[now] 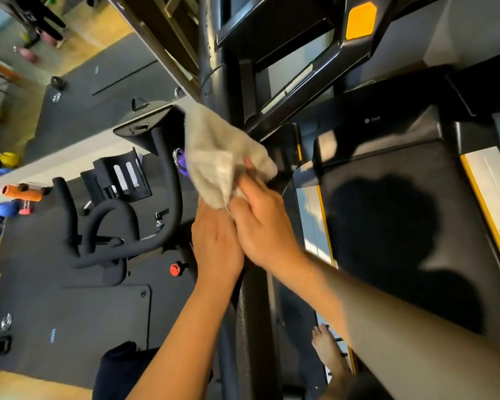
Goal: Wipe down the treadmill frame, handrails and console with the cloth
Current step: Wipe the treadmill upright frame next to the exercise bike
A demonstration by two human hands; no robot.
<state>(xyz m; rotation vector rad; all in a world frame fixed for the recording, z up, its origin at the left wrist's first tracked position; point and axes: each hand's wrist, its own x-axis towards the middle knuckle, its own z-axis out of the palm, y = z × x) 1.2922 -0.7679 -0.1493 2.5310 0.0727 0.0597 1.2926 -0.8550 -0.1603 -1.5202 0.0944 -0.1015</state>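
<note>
A: 2 hands on the cloth (225,157)?
B: Yep. Left hand (217,243) & right hand (264,223), each grip closed round its lower end, side by side, pressing it vs the treadmill upright (228,82), just below the console (272,21).

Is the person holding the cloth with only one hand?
No, both the left hand and the right hand grip the beige cloth together beside the black treadmill post.

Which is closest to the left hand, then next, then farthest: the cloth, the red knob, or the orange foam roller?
From the left hand:
1. Cloth, gripped in it, just above.
2. Red knob, slightly lower left.
3. Orange foam roller, far left.
</note>
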